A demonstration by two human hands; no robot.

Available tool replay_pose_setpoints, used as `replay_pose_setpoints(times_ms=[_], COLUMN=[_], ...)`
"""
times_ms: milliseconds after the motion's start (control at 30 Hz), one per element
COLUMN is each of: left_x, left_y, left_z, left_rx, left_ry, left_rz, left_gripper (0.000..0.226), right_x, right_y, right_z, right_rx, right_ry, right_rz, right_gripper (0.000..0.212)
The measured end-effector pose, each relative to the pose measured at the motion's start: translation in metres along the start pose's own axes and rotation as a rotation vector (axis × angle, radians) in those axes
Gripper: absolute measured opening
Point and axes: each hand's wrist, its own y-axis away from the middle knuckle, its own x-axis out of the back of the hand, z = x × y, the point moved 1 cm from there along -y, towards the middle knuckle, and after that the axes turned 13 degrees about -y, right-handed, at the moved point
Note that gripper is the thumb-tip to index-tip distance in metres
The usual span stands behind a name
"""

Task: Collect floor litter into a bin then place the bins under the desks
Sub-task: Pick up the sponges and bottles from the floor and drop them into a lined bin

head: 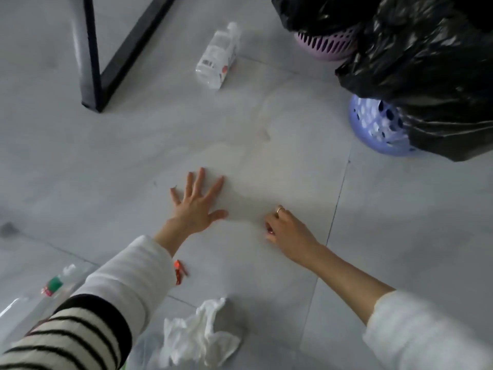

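On the floor, left hand (pixel 196 206) spread; right hand (pixel 286 227) grip pinches something small and red

The left hand (pixel 198 205) reaches forward from a white, black-striped sleeve (pixel 106 303), palm down, fingers straight and spread wide. To its right, the right hand (pixel 286 228), bare forearm extended from a white sleeve (pixel 416 329), has its fingers curled under, a gold ring (pixel 278 209) on one finger. The hands are near each other but apart.
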Motion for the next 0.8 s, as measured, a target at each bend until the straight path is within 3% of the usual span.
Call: replay_pose_setpoints(times_ms=[133,300,433,533,700,800], left_x=[0.001,-0.004,-0.029,-0.033,-0.032,-0.032], left_y=[0.001,0.024,0.06,0.072,0.07,0.069], left_z=[0.001,-0.027,-0.075,-0.094,-0.093,-0.095], left_rx=[0.002,-0.014,0.155,0.155,0.134,0.124], left_ry=[0.059,0.014,0.091,0.116,0.122,0.129], left_rz=[0.019,0.066,-0.015,-0.034,-0.056,-0.102], left_gripper=[0.082,0.074,0.07,0.067,0.063,0.063], right_x=[-0.013,-0.027,-0.061,-0.089,-0.126,-0.137], right_y=[0.0,-0.005,-0.013,-0.013,-0.017,-0.022], right_z=[-0.005,-0.041,-0.087,-0.122,-0.145,-0.141], right_rx=[0.007,-0.169,0.122,0.303,0.349,0.392], right_ry=[-0.136,-0.664,-0.4,-0.161,0.187,0.318], right_rz=[0.052,0.14,0.019,-0.063,0.119,0.224], right_gripper=[0.02,0.02,0.034,0.031,0.06,0.044])
